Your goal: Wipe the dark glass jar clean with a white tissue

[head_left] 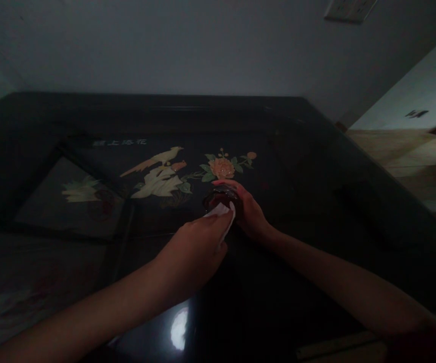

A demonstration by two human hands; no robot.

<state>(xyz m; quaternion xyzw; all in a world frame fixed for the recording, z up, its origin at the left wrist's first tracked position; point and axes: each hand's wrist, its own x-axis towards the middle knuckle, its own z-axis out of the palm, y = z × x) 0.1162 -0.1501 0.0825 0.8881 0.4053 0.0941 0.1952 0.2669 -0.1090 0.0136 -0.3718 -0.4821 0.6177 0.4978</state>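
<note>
My left hand (199, 247) is closed on a crumpled white tissue or cloth (221, 208), pressed at the near side of a small, dark, shiny round vessel (218, 194). My right hand (250, 209) curls around the vessel's far and right side, its fingers closed against the rim. Glints show along the top edge; the vessel's exact kind is hard to tell in the dim light. Both hands are over the glossy black tabletop (297, 171), just in front of an inlaid peony picture (221, 167).
An inlaid bird (161, 159) decorates the table's left half, with a window reflection beside it. The table's back edge meets a grey wall (165, 50) bearing a socket plate (350, 10). At right lies a tan floor (392, 151). A faint dark shape (373, 214) rests on the table's right side.
</note>
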